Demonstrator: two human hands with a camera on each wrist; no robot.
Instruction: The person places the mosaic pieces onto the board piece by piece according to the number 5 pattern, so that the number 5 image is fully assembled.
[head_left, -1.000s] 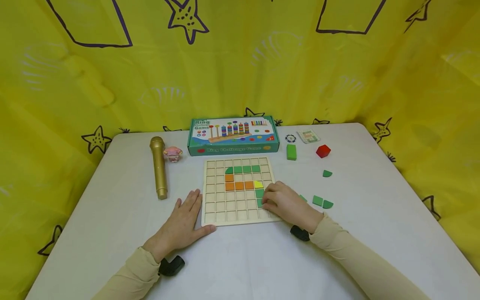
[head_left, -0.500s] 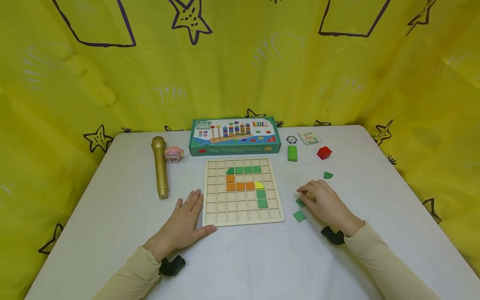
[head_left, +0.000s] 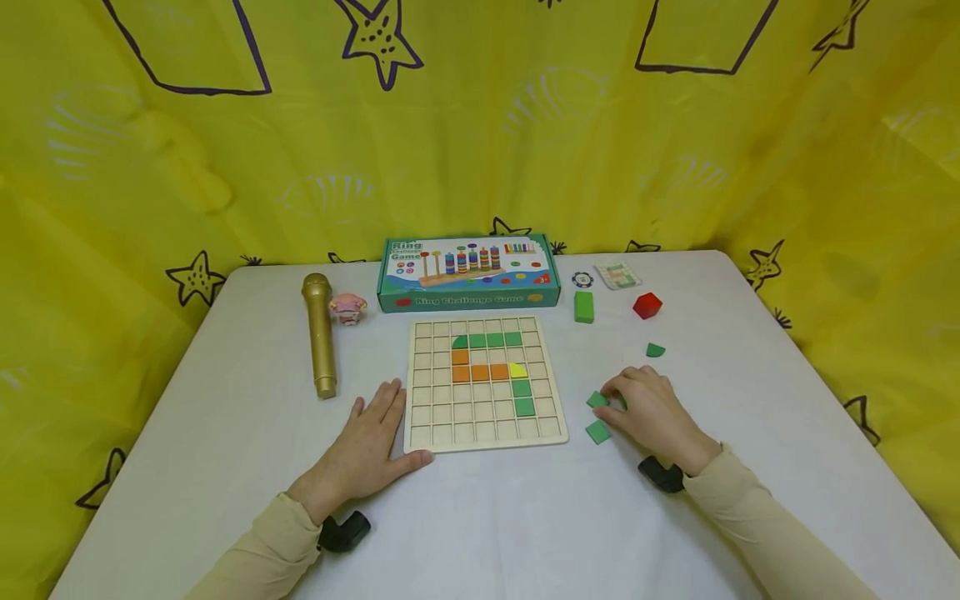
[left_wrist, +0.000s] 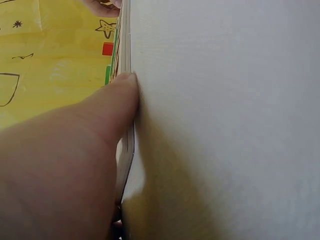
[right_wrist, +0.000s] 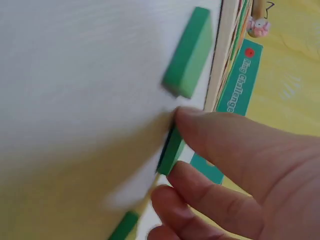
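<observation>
My left hand (head_left: 358, 448) rests with straight fingers along the left side of the wooden grid board (head_left: 442, 435), thumb at its near corner. Beside the board on the right, my right hand (head_left: 651, 413) holds a small green tile (right_wrist: 172, 150) between thumb and index finger, low over the table. Closer to the table's front lies another green square tile (head_left: 597, 432). Further green pieces are mostly hidden behind the right hand. Set in the board are green tiles (head_left: 495, 340), orange tiles (head_left: 480, 373) and one yellow piece (head_left: 517, 370).
Behind the board stands a ring game box (head_left: 468, 275). A gold microphone (head_left: 321, 337) and a pink figurine (head_left: 348, 307) lie to the left. At the back right are a green block (head_left: 583, 307), a red block (head_left: 647, 306), a chip (head_left: 582, 280), a pattern card (head_left: 618, 276) and a green quarter-round piece (head_left: 656, 350).
My right hand has left the board's right edge and moved right to the loose green tiles, where its fingers have closed on one. The left hand has stayed in place.
</observation>
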